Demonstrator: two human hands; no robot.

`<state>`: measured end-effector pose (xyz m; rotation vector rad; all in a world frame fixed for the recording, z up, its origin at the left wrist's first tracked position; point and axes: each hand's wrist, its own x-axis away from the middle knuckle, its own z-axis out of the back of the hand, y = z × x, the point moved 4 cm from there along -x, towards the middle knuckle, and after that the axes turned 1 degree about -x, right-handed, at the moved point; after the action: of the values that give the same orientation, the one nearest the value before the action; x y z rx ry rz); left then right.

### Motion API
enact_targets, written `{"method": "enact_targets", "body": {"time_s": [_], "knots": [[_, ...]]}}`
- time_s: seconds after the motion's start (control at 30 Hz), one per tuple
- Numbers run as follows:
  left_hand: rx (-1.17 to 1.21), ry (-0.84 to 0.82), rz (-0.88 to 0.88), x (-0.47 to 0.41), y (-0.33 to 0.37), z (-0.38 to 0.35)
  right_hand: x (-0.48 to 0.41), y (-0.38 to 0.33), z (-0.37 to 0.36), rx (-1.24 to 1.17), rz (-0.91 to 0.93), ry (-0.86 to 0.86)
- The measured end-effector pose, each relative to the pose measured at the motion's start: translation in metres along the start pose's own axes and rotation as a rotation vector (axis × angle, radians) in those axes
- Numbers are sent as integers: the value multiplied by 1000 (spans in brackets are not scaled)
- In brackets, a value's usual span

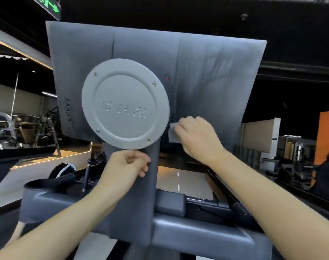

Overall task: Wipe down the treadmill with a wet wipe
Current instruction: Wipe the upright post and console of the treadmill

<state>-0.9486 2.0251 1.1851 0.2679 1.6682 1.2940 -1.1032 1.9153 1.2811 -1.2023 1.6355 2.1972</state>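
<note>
I face the back of the treadmill's grey screen panel (207, 72), which carries a round light-grey cover plate (125, 107) embossed with DHZ. My right hand (197, 137) holds a folded white wet wipe (172, 134) against the panel's lower edge, just right of the round plate. Wet streaks show on the panel above that hand. My left hand (128, 164) grips the dark grey support column (139, 203) just below the round plate, fingers curled round its edge.
The treadmill's grey console frame (188, 235) runs across the bottom, with a cup holder (39, 186) at the left. The belt (180, 182) lies beyond the column. Other gym machines stand at the left and right in the dim room.
</note>
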Motion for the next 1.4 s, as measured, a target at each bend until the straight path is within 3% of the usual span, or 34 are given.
{"method": "enact_targets", "body": {"time_s": [0.07,0.13,0.2,0.33,0.4,0.5,0.57,0.63,0.7,0.97,1.13,1.27,1.33,1.4], "knots": [[-13,72,-34,1,-6,13,-30,41,24,29,-368,171],[-43,125,-42,1,-13,22,-37,55,33,-98,-582,345],[-94,186,-48,0,-17,30,-31,36,24,-178,-638,381],[-185,270,-41,-4,-27,41,5,-37,-12,-365,-642,187],[-198,278,-47,-3,-29,41,22,-60,-29,-591,-716,103],[-209,257,-70,-5,-31,43,29,-72,-41,-1064,-1001,-14],[-239,218,-77,-7,-34,46,19,-67,-27,-1384,-1257,150],[-258,189,-87,-9,-36,48,6,-59,-10,-1588,-1374,341],[-271,180,-99,-10,-36,49,-2,-61,-4,-1522,-1327,354],[-297,198,-154,-7,-39,46,66,-147,-26,-1111,-1247,109],[-288,228,-193,-1,-44,42,117,-197,-47,-1099,-1324,-178],[-370,223,-265,10,-49,32,148,-215,-50,-1056,-1266,-479],[-399,152,-265,24,-63,27,164,-223,-45,-1110,-1342,-634],[-403,91,-227,42,-84,26,173,-232,-36,-1276,-1524,-622]]}}
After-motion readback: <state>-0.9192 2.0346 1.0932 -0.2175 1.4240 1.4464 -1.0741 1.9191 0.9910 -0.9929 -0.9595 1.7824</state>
